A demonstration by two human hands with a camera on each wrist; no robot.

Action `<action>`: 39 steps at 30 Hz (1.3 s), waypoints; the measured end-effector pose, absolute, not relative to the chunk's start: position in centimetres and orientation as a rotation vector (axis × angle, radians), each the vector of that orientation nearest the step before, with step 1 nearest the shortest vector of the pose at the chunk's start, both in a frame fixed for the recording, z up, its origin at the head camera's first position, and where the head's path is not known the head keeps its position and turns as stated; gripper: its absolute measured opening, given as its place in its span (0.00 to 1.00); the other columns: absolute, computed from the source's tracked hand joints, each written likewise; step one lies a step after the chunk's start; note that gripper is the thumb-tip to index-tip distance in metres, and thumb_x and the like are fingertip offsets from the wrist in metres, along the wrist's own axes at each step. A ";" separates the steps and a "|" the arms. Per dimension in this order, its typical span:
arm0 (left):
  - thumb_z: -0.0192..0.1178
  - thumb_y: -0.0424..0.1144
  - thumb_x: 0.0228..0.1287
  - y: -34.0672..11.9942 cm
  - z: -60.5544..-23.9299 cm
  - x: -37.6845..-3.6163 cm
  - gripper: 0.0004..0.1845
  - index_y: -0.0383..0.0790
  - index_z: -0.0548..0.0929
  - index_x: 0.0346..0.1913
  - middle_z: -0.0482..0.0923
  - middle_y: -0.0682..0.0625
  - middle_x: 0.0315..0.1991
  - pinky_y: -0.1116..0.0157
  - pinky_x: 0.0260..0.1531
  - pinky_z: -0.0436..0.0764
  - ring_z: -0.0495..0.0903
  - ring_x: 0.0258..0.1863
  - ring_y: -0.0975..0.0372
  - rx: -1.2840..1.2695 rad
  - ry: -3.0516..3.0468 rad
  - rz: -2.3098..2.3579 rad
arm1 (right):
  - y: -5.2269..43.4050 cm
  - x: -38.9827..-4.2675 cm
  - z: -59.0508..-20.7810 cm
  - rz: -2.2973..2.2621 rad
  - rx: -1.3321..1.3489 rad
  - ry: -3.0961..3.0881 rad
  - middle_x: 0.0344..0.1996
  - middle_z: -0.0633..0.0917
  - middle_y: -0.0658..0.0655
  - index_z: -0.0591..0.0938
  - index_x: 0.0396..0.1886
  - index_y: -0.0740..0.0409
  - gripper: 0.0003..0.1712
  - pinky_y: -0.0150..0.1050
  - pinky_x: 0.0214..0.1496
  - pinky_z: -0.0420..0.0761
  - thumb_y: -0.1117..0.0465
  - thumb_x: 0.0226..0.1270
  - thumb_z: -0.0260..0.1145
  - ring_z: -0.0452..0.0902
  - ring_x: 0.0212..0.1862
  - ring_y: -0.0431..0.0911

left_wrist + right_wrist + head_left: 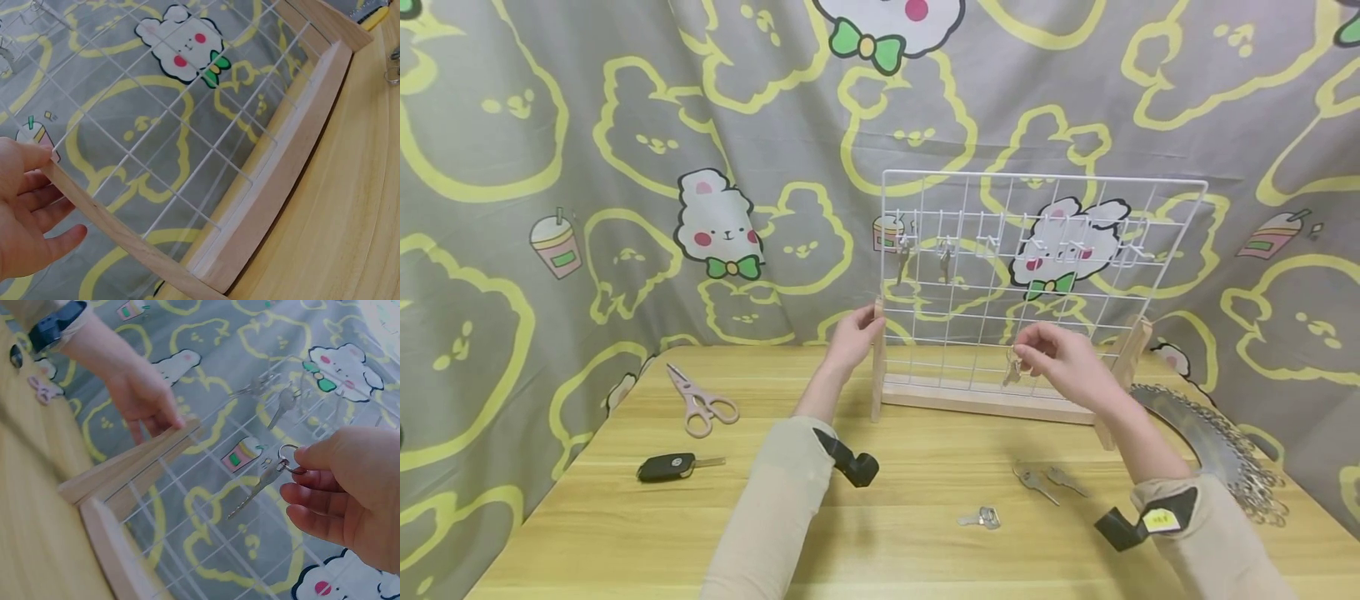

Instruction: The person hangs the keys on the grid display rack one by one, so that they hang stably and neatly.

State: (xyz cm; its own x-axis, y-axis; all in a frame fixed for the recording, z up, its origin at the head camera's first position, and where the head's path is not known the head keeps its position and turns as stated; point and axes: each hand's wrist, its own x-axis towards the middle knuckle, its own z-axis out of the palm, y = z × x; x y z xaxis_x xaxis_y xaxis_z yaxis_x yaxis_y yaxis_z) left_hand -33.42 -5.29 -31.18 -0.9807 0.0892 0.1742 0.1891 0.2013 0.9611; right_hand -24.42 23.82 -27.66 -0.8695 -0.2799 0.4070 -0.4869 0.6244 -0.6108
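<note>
In the head view a white wire grid rack (1045,177) stands in wooden supports, with a row of white hooks along its upper part. Keys hang from its two leftmost hooks, one of them a silver key (945,260). My left hand (852,340) holds the top of the left wooden post (119,225), its thumb on the near side and fingers behind. In front of the grid, my right hand (1067,364) pinches a metal ring (289,450) between thumb and index finger. From that ring dangles a key (255,489), below the hook row.
On the table lie pink scissors (697,402), a black car key (667,467), a short key (981,518) and two silver keys (1037,483). Many metal rings (1251,467) line a curved silver band at the right. A patterned curtain (805,125) hangs behind.
</note>
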 end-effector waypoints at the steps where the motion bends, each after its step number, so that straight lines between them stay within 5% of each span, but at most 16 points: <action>1: 0.52 0.38 0.69 -5.3 -31.2 -33.4 0.26 0.34 0.64 0.66 0.66 0.41 0.64 0.59 0.62 0.66 0.65 0.63 0.52 -0.276 -2.371 -1.916 | 23.7 -24.5 -27.3 1.086 0.624 -2.563 0.26 0.81 0.55 0.77 0.37 0.64 0.05 0.33 0.29 0.80 0.64 0.68 0.58 0.78 0.28 0.46; 14: 0.52 0.37 0.68 -5.3 -31.1 -33.3 0.26 0.32 0.64 0.66 0.66 0.39 0.63 0.59 0.62 0.66 0.66 0.62 0.52 -0.284 -2.367 -1.890 | 22.2 -26.2 -23.4 1.018 0.555 -2.466 0.27 0.82 0.59 0.77 0.38 0.62 0.11 0.29 0.27 0.77 0.57 0.69 0.58 0.76 0.28 0.40; 39: 0.52 0.37 0.69 -5.4 -31.0 -33.5 0.25 0.33 0.63 0.66 0.66 0.40 0.63 0.59 0.63 0.65 0.65 0.62 0.52 -0.280 -2.379 -1.897 | 18.9 -28.3 -20.5 1.334 0.386 -2.110 0.20 0.78 0.50 0.75 0.36 0.64 0.08 0.29 0.25 0.81 0.62 0.67 0.59 0.75 0.20 0.39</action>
State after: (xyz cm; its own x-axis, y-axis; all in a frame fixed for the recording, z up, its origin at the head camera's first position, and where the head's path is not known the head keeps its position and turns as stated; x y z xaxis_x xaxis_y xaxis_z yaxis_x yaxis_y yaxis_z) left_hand -33.45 -5.37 -31.05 -0.9796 0.0891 0.1803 0.1956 0.2142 0.9570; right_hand -28.35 18.88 -20.45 -0.7738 0.0734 0.6291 -0.5369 0.4508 -0.7131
